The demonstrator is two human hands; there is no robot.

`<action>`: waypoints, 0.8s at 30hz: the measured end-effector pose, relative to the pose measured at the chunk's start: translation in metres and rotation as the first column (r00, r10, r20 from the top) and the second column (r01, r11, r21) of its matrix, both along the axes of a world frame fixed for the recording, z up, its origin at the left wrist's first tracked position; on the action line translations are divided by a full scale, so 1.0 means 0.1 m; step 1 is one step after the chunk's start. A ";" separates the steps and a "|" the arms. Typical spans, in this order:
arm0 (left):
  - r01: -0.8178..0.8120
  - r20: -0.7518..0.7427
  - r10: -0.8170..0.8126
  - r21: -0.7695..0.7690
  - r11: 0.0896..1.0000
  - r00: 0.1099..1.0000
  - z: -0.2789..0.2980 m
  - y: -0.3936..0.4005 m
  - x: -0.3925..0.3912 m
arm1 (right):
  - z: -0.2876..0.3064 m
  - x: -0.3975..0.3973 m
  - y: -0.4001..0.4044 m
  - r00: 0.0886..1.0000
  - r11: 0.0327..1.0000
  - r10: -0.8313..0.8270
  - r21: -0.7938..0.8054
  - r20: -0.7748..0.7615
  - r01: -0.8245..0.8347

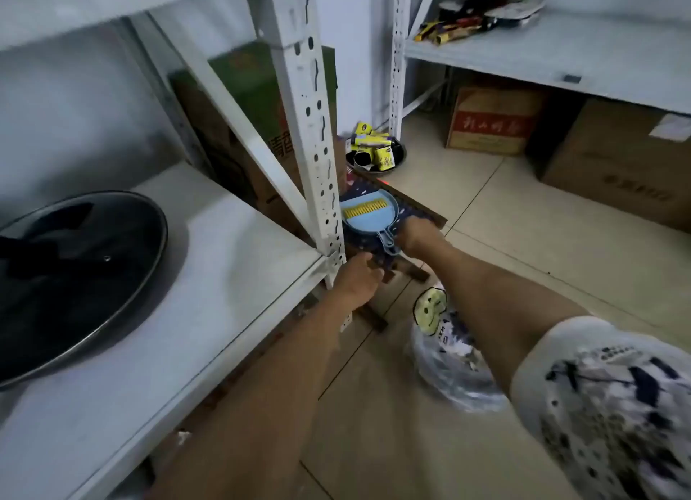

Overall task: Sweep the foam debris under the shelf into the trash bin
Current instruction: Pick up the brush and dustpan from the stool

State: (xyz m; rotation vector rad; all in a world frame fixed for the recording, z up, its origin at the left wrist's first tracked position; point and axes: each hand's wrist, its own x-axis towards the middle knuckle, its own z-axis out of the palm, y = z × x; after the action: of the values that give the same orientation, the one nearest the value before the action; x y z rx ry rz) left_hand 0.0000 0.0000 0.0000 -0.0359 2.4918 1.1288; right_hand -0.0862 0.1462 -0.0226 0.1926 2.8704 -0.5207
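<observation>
White metal shelves (299, 88) stand around a pale tiled floor (486, 215). On the near shelf board on the left lies a big dark pan lid (74, 275). Brown boxes (493, 121) sit under the far shelf.

Beside the shelf post stands a low wooden stool (407, 208) with a dark blue dotted top. A light blue dustpan (368, 215) lies flat on that top, with a row of yellow comb teeth near its far edge. Its handle points back toward the person.

Both arms reach out to the stool. The right hand (418, 236) is just to the right of the dustpan handle, touching or almost touching it. Its fingers curl down at the stool's edge, but I cannot tell if it grips the handle or the stool. The left hand (355, 279) is lower and nearer, just below the handle end. It curls onto the stool's near edge, and I cannot tell how tight.

A small dark bin (375, 155) full of yellow and black packets sits on the floor past the stool. A clear plastic bag (448, 357) with a yellow smiley face lies on the floor under the right arm.
</observation>
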 end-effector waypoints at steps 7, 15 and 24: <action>-0.094 -0.121 0.096 0.027 0.995 0.988 -0.30 0.31 -0.28 | -0.14 -0.15 0.05 1.000 0.998 -0.013 -0.066 -0.014 0.012; -0.202 -0.184 0.187 -0.064 0.977 0.965 -0.61 0.58 -0.64 | -0.32 -0.40 0.01 0.999 0.997 0.045 -0.070 -0.003 -0.045; -0.377 -0.205 0.368 -0.005 0.926 0.907 -0.69 0.70 -0.65 | -0.43 -0.47 0.03 1.000 0.991 0.022 -0.130 -0.022 -0.025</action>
State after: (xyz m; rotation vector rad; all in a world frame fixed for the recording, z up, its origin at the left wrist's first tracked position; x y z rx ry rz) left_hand -0.0645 0.0697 -0.0687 -0.4521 2.7687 1.2783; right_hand -0.1330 0.1493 -0.0652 0.1323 2.8420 -0.7059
